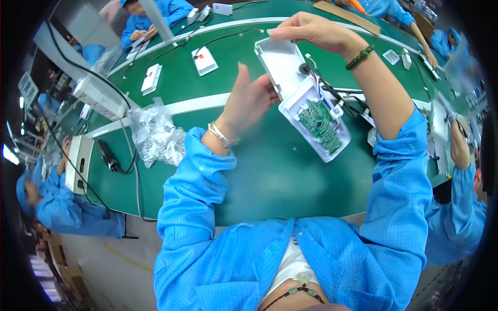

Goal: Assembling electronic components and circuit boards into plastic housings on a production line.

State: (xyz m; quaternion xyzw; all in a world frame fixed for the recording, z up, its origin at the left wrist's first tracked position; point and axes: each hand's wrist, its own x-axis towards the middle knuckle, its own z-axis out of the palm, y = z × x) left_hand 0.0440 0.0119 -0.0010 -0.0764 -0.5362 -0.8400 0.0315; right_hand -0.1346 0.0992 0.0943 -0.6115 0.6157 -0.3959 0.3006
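The right hand (315,32) pinches the upper end of the white plastic cover (281,61), probably to hold it clear of the green circuit board (320,126) in the housing tray (298,100). The left hand (249,99) is loosely open, thumb raised, fingertips partly hidden at the cover's edge; whether they support it cannot be told. The 2 parts are over the green workbench (259,181), angled close together, presumably to spare the connecting wires (315,78).

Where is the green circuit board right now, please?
In the head view, the green circuit board sits right of centre, inside the open white case, just below and to the right of the white cover.
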